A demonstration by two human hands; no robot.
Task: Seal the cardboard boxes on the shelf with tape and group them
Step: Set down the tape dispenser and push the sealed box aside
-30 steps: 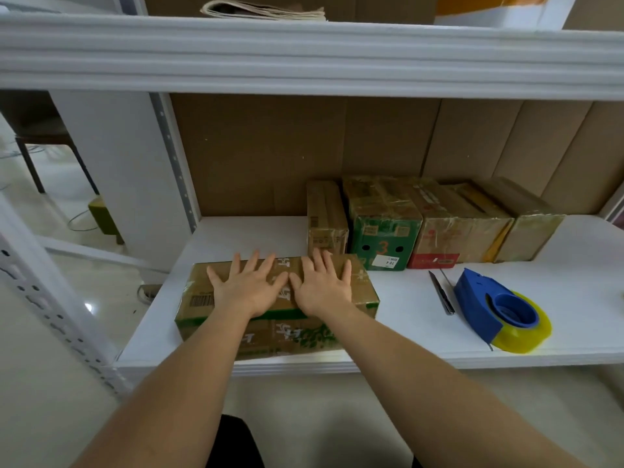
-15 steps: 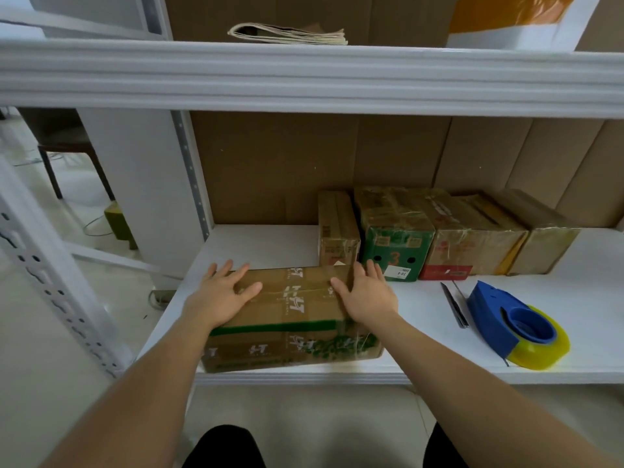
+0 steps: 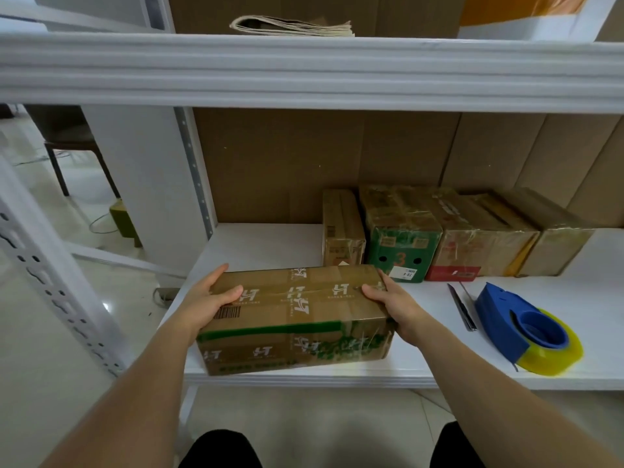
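The left hand [image 3: 211, 298] and right hand [image 3: 393, 300] grasp the two ends of the taped box [image 3: 297, 315], thumbs on top. I judge this grip prepares moving it toward the sealed row [image 3: 439, 231] at 1 o'clock.

I see bare shelf [image 3: 263, 244] far-left of the held box [image 3: 293, 319]; a box row [image 3: 439, 231] blocks far right, the tape dispenser [image 3: 526, 329] and what looks like a blade [image 3: 462, 309] near right.

The left hand [image 3: 206, 304] and right hand [image 3: 393, 304] hide the ends of the box [image 3: 293, 319] at frame centre; their fingers beyond it are unseen. Its print is too blurred to read. The upper right edge cuts off a white-and-orange thing [image 3: 526, 15].
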